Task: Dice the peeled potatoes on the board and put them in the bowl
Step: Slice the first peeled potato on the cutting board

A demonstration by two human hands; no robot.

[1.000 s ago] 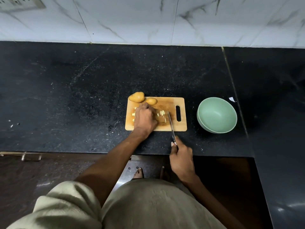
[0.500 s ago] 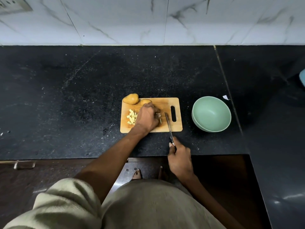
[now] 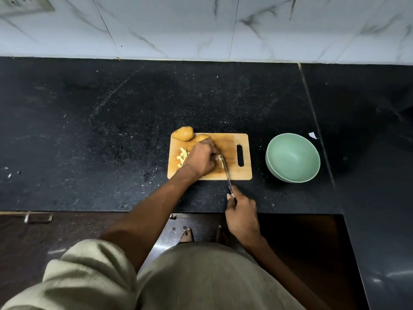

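Head view: a rectangular wooden cutting board [image 3: 234, 173] with a slot handle lies on the black speckled stone tabletop [image 3: 111, 130]. The left hand [image 3: 201, 159] rests on the board, its fingers [image 3: 213, 151] curled down over a pale potato piece [image 3: 220, 158] that is mostly hidden beneath them. The right hand [image 3: 242, 214], at the tabletop's near edge, grips the handle of a slim steel knife [image 3: 226, 173], whose blade lies against that piece. A small heap of pale cut potato sticks [image 3: 182, 157] sits on the board left of the left hand. Two whole yellow potatoes [image 3: 183, 133] lie at the board's far left corner. The round pale-green bowl [image 3: 292, 157] stands on the tabletop to the right of the board, apart from it.
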